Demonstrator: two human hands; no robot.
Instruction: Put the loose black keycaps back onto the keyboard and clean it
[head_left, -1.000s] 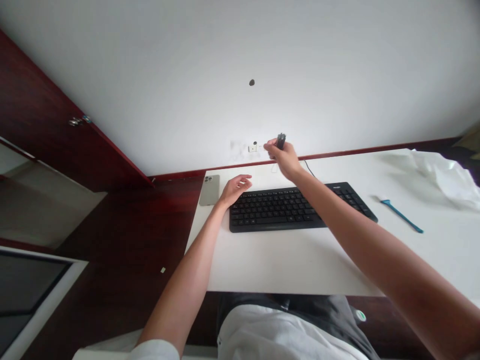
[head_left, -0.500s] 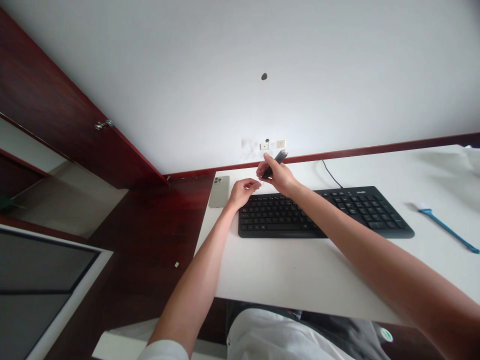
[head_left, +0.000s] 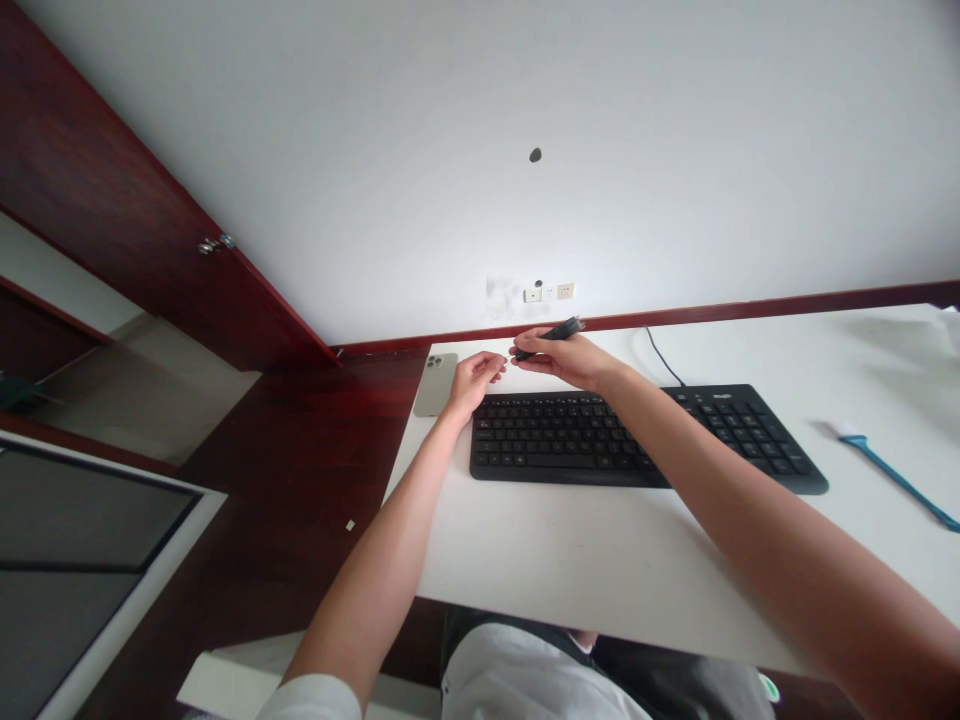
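Black handheld gadget [head_left: 553, 333], pinched lengthwise by the right hand [head_left: 566, 360], just above the keyboard [head_left: 555, 440]!

— And the left hand [head_left: 474, 385]?

— Open, loosely curled, nothing visible in it, held just beside the gadget's tip.

Figure: bare left hand [head_left: 474, 385] and right hand [head_left: 562, 360]; white sleeve [head_left: 300, 697] at lower left; pale shirt [head_left: 525, 680] at bottom centre; dark grey trousers [head_left: 675, 685] at lower right, with small round green-and-white patch [head_left: 768, 688].
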